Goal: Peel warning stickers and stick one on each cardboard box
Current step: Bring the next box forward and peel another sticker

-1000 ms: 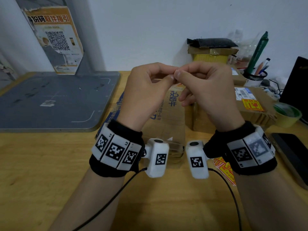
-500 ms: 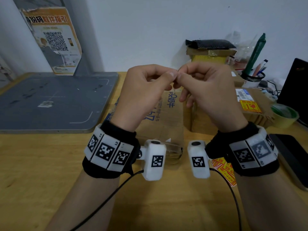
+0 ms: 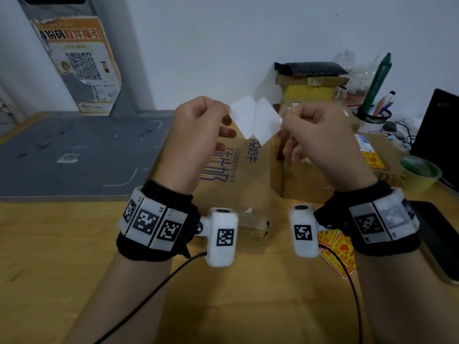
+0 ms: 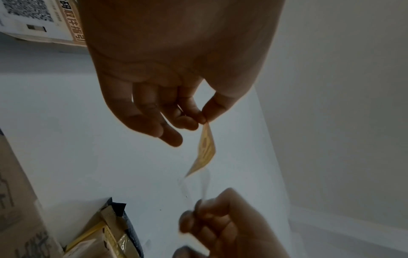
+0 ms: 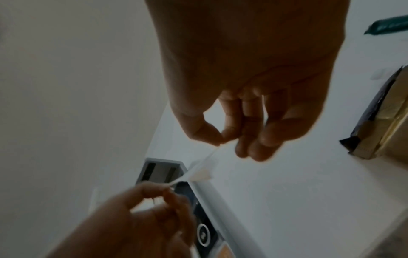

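Note:
Both hands are raised above the boxes. My left hand (image 3: pixel 227 112) pinches a corner of a warning sticker (image 3: pixel 242 116), whose yellow printed face (image 4: pixel 206 150) shows in the left wrist view. My right hand (image 3: pixel 283 123) pinches its white backing paper (image 3: pixel 267 124). The two sheets spread apart in a V and still meet at the lower edge. Below them lies a brown cardboard box (image 3: pixel 238 177) with blue print. Right of it, a second box (image 3: pixel 313 180) bears a yellow sticker (image 3: pixel 372 161). A small box (image 3: pixel 310 94) stands at the back.
More yellow stickers (image 3: pixel 335 254) lie on the wooden table under my right wrist. A grey mat (image 3: pixel 74 155) covers the left side. A tape roll (image 3: pixel 422 173), a dark phone (image 3: pixel 439 242), a pen holder (image 3: pixel 375 120) and a black screen (image 3: pixel 439 130) crowd the right.
My fingertips were pinched together a second ago. The hands have since moved apart, and the sticker has peeled away from its backing, both sheets now showing between them.

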Available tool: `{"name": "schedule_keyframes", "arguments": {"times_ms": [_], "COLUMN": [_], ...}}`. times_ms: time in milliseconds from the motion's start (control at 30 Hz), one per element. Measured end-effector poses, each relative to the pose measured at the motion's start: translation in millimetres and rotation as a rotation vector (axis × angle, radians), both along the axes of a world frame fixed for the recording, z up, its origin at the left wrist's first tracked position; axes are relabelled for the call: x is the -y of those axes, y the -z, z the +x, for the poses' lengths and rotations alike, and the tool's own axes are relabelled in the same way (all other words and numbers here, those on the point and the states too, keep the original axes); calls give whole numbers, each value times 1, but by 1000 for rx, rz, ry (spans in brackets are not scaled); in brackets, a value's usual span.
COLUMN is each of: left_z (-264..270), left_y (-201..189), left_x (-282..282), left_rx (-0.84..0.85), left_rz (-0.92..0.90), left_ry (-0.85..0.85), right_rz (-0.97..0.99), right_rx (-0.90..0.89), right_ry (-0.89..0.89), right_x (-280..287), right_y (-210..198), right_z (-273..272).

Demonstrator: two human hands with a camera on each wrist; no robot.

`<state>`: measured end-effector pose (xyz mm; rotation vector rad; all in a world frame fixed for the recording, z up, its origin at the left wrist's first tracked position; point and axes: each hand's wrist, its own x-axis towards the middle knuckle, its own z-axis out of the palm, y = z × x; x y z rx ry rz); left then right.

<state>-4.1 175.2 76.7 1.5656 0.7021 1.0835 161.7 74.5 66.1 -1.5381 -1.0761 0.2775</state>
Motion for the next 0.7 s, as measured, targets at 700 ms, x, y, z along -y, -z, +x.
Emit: {"name": "schedule_keyframes", "arguments": {"times_ms": [700], "left_z": [0], "left_y": [1], "left_x": [4], "left_rx": [-93], "left_rz": [93], "left_ry": [-54], "right_rz": [-280], "right_rx": [270], "right_ry": [56], "right_x": [4], "right_y": [1], "right_z": [9]}}
